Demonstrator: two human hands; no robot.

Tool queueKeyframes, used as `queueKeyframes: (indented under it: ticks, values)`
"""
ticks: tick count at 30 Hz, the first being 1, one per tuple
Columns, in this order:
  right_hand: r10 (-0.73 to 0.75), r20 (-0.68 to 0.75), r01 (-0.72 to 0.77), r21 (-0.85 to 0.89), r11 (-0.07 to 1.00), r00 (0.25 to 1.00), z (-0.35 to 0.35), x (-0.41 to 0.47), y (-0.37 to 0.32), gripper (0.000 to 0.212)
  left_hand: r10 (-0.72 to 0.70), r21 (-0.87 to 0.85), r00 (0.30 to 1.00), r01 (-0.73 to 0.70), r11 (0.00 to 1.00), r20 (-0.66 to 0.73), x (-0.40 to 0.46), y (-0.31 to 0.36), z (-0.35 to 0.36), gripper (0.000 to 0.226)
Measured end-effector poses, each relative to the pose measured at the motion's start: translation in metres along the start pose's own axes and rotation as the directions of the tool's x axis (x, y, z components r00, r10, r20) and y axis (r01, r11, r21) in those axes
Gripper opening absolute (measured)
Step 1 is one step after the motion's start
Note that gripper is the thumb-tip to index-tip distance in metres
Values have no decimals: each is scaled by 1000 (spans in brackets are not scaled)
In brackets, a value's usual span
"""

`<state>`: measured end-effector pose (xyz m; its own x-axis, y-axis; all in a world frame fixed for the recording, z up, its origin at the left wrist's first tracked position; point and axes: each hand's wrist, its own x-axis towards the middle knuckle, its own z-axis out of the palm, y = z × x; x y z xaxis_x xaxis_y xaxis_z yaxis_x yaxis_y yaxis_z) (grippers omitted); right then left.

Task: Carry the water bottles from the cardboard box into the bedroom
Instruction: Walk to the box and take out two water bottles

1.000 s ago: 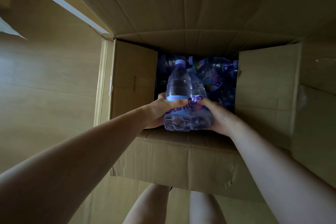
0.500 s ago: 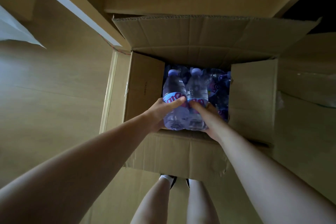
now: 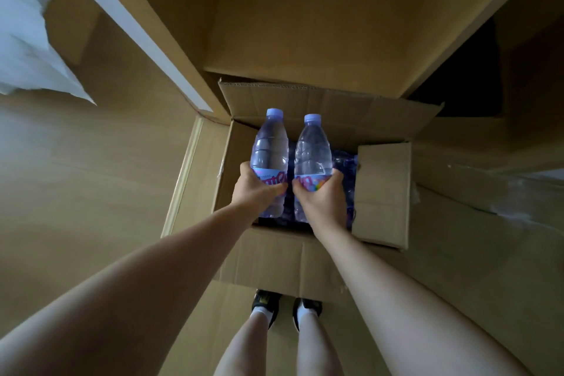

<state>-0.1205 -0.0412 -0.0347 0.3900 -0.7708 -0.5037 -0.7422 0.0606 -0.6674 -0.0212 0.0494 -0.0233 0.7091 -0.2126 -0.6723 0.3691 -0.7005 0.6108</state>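
Bottles: left bottle, right bottle, necks toward 12 o'clock, above cardboard box
Left hand: wrapped round left bottle's label
Right hand: wrapped round right bottle's label

We count two bottles held up — the left bottle and the right bottle, each with one cap. We see two hands: the left hand grips one bottle, the right hand grips the other. There is one open box with four flaps. Inside it lie more bottles — we cannot tell how many. Below we count two legs and two shoes.
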Motion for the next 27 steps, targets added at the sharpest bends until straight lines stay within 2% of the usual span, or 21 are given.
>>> queueKeyframes:
  ticks: [3, 8, 12, 15, 19, 22, 27]
  values:
    - [-55, -47, 55, 3, 998, 997, -14, -23, -28, 67, 76, 56, 995, -72, 996, -70, -22, 18, -23, 57]
    - [-159, -82, 156, -41, 987, 984, -39, -60, -95, 65, 194, -36, 967, -203, 979, -165, -69, 51, -72, 57]
    - [-303, -64, 296, -98, 950, 951, -43, -94, -152, 65, 210, -165, 939, -261, 951, -273, -106, 69, -117, 56]
    - [-375, -19, 368, -152, 917, 927, -39, -123, -189, 69, 225, -120, 879, -300, 947, -419, -134, 74, -152, 58]
    - [-463, 62, 467, -158, 870, 884, -24, -171, -231, 69, 156, -187, 823, -302, 935, -546, -168, 71, -208, 55]
    - [-541, 125, 552, -82, 830, 831, -3, -210, -264, 70, 74, -257, 780, -292, 921, -621, -189, 58, -255, 56]
    - [-639, 192, 656, -35, 754, 745, 45, -279, -309, 74, -1, -285, 677, -309, 907, -736, -223, 25, -335, 58]
